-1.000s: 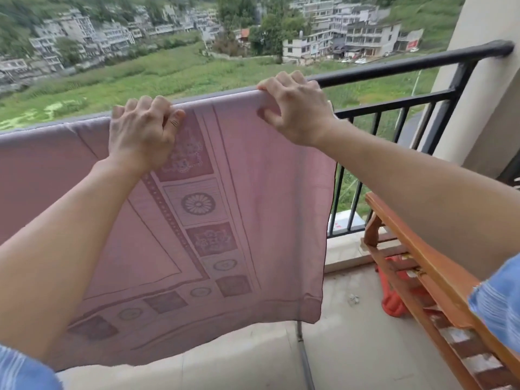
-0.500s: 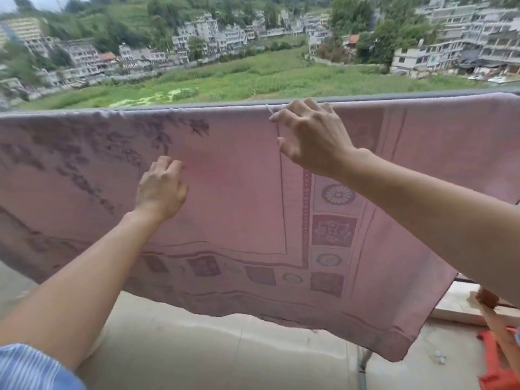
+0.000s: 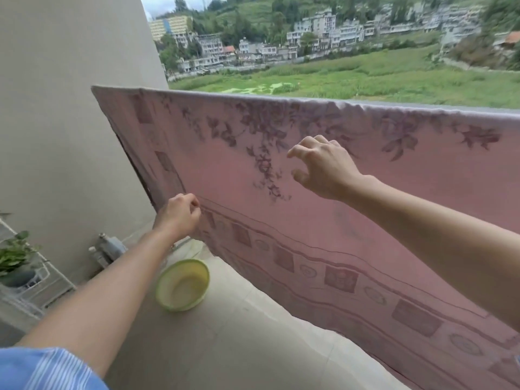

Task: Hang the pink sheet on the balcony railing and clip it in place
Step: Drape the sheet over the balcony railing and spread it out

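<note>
Your left hand is curled at the pink sheet near its lower left corner, and the beige wall stands close on that side, so room is tight there. Your right hand hangs spread-fingered in front of the cloth, with open air around it. The sheet drapes the whole railing, blocking any reach through. Down low, a yellow-green basin sits on the floor just below your left wrist; potted plants crowd the far left.
</note>
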### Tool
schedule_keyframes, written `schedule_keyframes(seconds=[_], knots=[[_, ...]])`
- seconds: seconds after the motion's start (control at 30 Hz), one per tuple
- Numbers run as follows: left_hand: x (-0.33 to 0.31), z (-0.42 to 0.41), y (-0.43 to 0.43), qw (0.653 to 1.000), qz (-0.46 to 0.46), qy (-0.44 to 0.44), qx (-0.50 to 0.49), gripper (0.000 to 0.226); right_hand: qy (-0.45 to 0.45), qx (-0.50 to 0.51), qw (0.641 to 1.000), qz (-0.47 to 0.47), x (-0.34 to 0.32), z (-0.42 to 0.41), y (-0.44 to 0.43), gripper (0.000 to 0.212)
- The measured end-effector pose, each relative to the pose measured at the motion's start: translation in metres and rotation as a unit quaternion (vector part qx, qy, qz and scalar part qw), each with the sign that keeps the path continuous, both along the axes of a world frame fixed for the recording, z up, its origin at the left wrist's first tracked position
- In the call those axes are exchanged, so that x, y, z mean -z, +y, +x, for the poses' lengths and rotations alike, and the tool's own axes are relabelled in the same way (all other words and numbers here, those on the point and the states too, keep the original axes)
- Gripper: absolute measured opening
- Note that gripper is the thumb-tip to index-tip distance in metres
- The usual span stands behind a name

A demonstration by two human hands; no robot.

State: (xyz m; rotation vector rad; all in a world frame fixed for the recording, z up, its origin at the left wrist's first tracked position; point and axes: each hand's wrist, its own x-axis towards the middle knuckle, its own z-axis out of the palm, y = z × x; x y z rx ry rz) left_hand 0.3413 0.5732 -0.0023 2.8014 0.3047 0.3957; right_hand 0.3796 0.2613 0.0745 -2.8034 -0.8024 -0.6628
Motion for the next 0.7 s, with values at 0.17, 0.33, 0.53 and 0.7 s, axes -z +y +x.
schedule_keyframes(seconds=[0.17,0.33,0.53,0.7], knots=[[0.019,0.026,0.078,0.998,-0.025,0.014,-0.051,0.021,0.005,-0.057,0.998,-0.014,0.004,0.059,0.089,0.04],[0.022,0.076,0.156,0.994,-0.033,0.011,-0.106,0.022,-0.021,-0.122,0.992,-0.019,0.004,0.133,0.181,0.041],[0.005,0.136,0.249,0.987,-0.035,0.005,-0.158,0.025,-0.035,-0.175,0.984,0.013,-0.017,0.234,0.306,0.041],[0.005,0.17,0.322,0.979,-0.05,0.009,-0.198,0.025,-0.022,-0.219,0.975,0.002,-0.017,0.289,0.403,0.041]])
